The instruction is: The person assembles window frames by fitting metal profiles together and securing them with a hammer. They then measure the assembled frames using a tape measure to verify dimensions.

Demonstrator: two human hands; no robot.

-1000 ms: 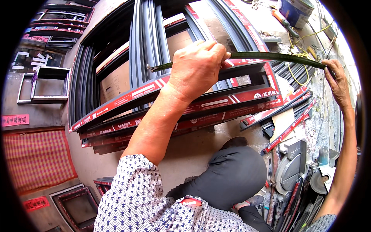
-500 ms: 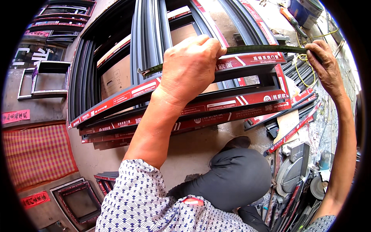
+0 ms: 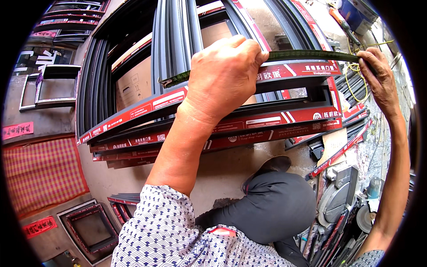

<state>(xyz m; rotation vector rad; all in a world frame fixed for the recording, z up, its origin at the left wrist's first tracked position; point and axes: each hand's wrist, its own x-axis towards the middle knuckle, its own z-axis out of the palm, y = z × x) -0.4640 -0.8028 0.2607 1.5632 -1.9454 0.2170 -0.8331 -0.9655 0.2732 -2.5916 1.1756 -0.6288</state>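
A dark tape measure blade (image 3: pixel 311 55) stretches across the top of a stack of dark window frames (image 3: pixel 178 42). My left hand (image 3: pixel 224 78) is closed around the blade near its hooked end, which sticks out to the left of my fist. Farther right, my right hand (image 3: pixel 378 73) grips the other end of the blade, beyond the stack's right corner. Whether a tape case sits in that palm is hidden. Red printed film covers the front edges of the frames, and cardboard (image 3: pixel 133 89) shows through their openings.
Smaller frames (image 3: pixel 58 89) lie at the left, above a checked cloth (image 3: pixel 46 171). Another frame (image 3: pixel 91 227) lies at lower left. On the right are a yellow cable (image 3: pixel 356 75), profile offcuts (image 3: pixel 340 155), a round-guarded machine (image 3: pixel 333 196) and a bucket (image 3: pixel 356 15).
The view has shifted slightly, and the stack looks a little larger. Both hands appear a little farther right, still gripping the blade.
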